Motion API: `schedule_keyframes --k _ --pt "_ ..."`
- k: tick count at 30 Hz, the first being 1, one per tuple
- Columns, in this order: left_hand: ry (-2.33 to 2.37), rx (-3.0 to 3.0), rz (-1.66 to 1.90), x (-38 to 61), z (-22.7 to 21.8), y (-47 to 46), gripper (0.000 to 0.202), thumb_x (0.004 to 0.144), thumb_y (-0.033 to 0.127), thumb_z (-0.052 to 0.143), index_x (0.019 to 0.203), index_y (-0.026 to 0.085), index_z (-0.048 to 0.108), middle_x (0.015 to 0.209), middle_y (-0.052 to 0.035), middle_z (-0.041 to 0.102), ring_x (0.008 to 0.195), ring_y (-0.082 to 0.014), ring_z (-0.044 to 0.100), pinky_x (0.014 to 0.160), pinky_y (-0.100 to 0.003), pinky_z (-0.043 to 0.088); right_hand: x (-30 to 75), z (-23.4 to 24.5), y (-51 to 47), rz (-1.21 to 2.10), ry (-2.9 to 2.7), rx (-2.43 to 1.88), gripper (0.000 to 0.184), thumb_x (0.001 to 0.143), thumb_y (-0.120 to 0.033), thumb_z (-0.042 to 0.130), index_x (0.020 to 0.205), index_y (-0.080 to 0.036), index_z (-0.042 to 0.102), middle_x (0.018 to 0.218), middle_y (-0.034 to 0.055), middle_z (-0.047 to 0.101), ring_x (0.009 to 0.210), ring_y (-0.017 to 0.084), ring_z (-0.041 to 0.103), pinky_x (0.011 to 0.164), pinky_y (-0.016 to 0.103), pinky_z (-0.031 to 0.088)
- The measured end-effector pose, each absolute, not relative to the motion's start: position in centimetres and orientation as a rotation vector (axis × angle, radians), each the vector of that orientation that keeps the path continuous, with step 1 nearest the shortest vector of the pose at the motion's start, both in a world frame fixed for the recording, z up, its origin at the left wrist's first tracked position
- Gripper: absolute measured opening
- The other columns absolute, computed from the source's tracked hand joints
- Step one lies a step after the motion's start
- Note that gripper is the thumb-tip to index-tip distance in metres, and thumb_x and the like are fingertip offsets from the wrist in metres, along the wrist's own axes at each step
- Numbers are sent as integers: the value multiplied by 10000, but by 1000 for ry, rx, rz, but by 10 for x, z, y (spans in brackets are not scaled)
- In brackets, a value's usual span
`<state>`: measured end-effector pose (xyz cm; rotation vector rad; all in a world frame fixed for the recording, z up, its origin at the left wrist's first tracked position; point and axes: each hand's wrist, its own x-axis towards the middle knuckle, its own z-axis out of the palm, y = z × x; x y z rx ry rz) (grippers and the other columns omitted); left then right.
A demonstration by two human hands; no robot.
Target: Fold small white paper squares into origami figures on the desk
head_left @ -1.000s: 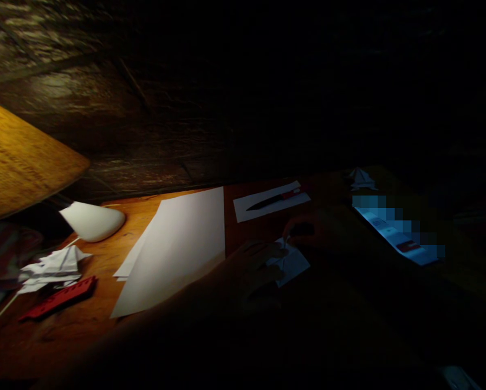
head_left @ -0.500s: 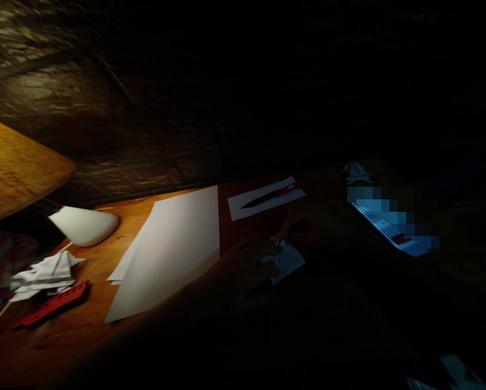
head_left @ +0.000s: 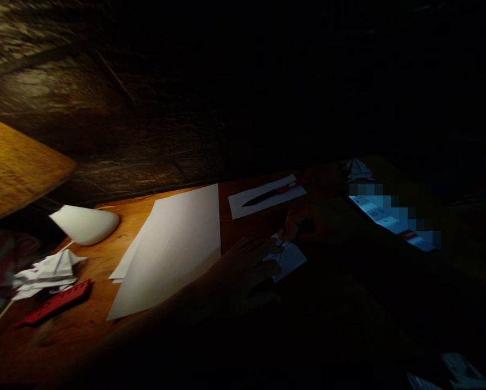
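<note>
A small folded piece of white paper [head_left: 293,261] lies on the wooden table in deep shadow. My left hand [head_left: 256,266] rests on its left side, fingers spread and pressed down. At the paper's far edge, my right hand [head_left: 302,223] is closed, with thumb and fingertips pinching the paper; the dark hides the details. Beyond both hands, a knife [head_left: 263,197] with a dark blade and red handle lies on a strip of white paper [head_left: 238,210]. Large white sheets [head_left: 181,244] overlap to the left of my left hand.
A lamp with a white base [head_left: 89,226] and yellow shade [head_left: 19,168] stands at left. Nearby are a folded paper figure [head_left: 53,271] and a red slotted piece [head_left: 58,303]. At right lie another folded paper [head_left: 358,169] and a lit screen [head_left: 378,212], partly pixelated. A wall rises behind.
My right hand has shifted slightly along the folded paper's far edge. My left hand stays spread on the paper, and the surrounding objects keep their places.
</note>
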<state>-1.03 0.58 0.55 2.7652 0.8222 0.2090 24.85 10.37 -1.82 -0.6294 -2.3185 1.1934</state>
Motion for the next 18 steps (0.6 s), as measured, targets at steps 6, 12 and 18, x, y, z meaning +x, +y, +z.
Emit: schedule_keyframes --k 6,12,18 --pt "804 2763 232 -10 6 6 362 1009 372 635 1311 176 603 1341 -115 612 1147 -256 643 970 -478 568 244 -12 96 1082 -2370 -770 101 826 -308 781 885 -233 748 946 22 727 875 186 683 792 323 500" --pt "780 2755 257 -11 4 7 320 935 461 691 1142 222 645 1516 -109 507 1384 -352 477 1099 -568 466 242 -12 94 1043 -2419 -764 145 903 -276 711 1008 -297 810 955 19 704 828 159 653 727 297 471" --pt "767 2748 278 -13 2 8 291 948 425 677 1158 230 624 1491 -113 527 1377 -345 485 1090 -574 467 245 -21 99 1112 -2345 -739 117 865 -326 757 923 -243 815 914 35 671 842 170 650 737 307 472"
